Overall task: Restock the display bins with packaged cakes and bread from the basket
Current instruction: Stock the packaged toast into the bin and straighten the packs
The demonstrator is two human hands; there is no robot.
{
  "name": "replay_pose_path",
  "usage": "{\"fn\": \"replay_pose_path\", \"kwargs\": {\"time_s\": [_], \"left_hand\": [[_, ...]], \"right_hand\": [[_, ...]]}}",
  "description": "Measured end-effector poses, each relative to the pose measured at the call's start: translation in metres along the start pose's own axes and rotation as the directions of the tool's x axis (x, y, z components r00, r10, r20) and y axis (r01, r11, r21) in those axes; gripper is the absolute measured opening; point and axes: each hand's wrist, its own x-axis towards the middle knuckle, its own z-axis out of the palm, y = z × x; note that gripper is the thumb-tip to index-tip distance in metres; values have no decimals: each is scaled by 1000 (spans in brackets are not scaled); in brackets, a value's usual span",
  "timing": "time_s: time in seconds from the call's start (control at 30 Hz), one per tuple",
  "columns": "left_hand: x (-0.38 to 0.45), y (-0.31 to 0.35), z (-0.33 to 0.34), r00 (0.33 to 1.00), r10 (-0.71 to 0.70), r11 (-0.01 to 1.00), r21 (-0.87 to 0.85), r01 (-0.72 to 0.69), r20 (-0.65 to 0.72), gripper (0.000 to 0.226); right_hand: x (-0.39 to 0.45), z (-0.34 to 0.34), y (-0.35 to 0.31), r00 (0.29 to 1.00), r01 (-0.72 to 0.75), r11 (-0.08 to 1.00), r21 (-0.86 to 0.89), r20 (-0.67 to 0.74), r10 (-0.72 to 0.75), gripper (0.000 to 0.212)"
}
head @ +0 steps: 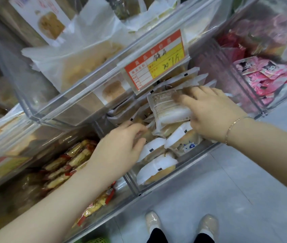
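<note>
You are reaching into a clear lower display bin (156, 187) crowded with white-and-tan cake packets (158, 168). A clear upper bin (79, 100) is overhanging it from the left, and its orange and yellow price tag (155, 59) is hanging just above your right hand, so the opening you are working in is tight. To the left, a bin of red-and-yellow wrapped snacks (72, 162) is lying under your left forearm; to the right, a bin of pink packets (262, 76) is standing beside the one you are filling. Your right hand (211, 111) is holding a packaged cake (167, 107), its grip closed over the packet's right end, with the packet's long axis running roughly left to right and its printed back facing you. Your left hand (119, 148) is resting on the stacked packets, fingers curled among them; whether that grip is actually pinching one, you cannot tell. Your shoes (181, 223) are standing on the pale floor (244, 199) below.
</note>
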Motion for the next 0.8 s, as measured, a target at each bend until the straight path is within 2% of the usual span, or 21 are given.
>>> {"fn": "replay_pose_path", "kwargs": {"time_s": [0.07, 0.1, 0.13, 0.2, 0.27, 0.33, 0.4, 0.43, 0.47, 0.53, 0.6, 0.7, 0.73, 0.8], "left_hand": [[-3, 4, 5, 998, -54, 990, -129, 50, -29, 28], [-3, 6, 6, 996, -85, 978, -192, 76, -36, 31], [-2, 7, 7, 992, -116, 961, -259, 102, -40, 34], [1, 9, 7, 984, -176, 891, -426, 154, -11, 47], [5, 15, 3, 975, -200, 736, -642, 217, 101, 67], [10, 23, -3, 962, -174, 505, -820, 270, 209, 80], [15, 29, -8, 955, -94, 312, -902, 297, 282, 80], [17, 31, -9, 948, -40, 279, -908, 313, 315, 77], [18, 35, -10, 939, 8, 286, -900, 328, 345, 71], [18, 42, -8, 927, 47, 347, -876, 335, 373, 52], [17, 49, -6, 929, 8, 350, -871, 345, 371, 39], [17, 50, -2, 932, -38, 306, -884, 354, 360, 37], [17, 49, -1, 934, -45, 275, -894, 353, 355, 37], [16, 49, 1, 928, -49, 134, -918, 373, 370, 39]], "right_hand": [[-1, -4, 3, 997, -14, 997, 77, -76, 19, 51], [-3, -9, 6, 988, -32, 975, 218, -142, 64, 43], [-7, -17, 9, 973, -52, 910, 412, -183, 139, 34], [-16, -32, 16, 956, -58, 652, 756, -146, 254, 19], [-25, -46, 23, 966, -61, 365, 929, -38, 256, 10], [-31, -49, 33, 976, -147, 156, 977, 117, 184, 8], [-34, -46, 38, 963, -241, 68, 968, 230, 142, 15], [-36, -44, 39, 954, -278, 34, 960, 271, 131, 15], [-38, -41, 38, 946, -307, 6, 952, 304, 111, 16], [-42, -37, 37, 936, -347, -37, 937, 348, 48, 30], [-45, -32, 37, 935, -355, -52, 934, 355, -2, 45], [-49, -25, 41, 942, -335, -107, 936, 336, -12, 56], [-51, -23, 42, 941, -336, -169, 927, 336, -27, 60], [-55, -21, 42, 946, -324, -296, 899, 315, -78, 62]]}}
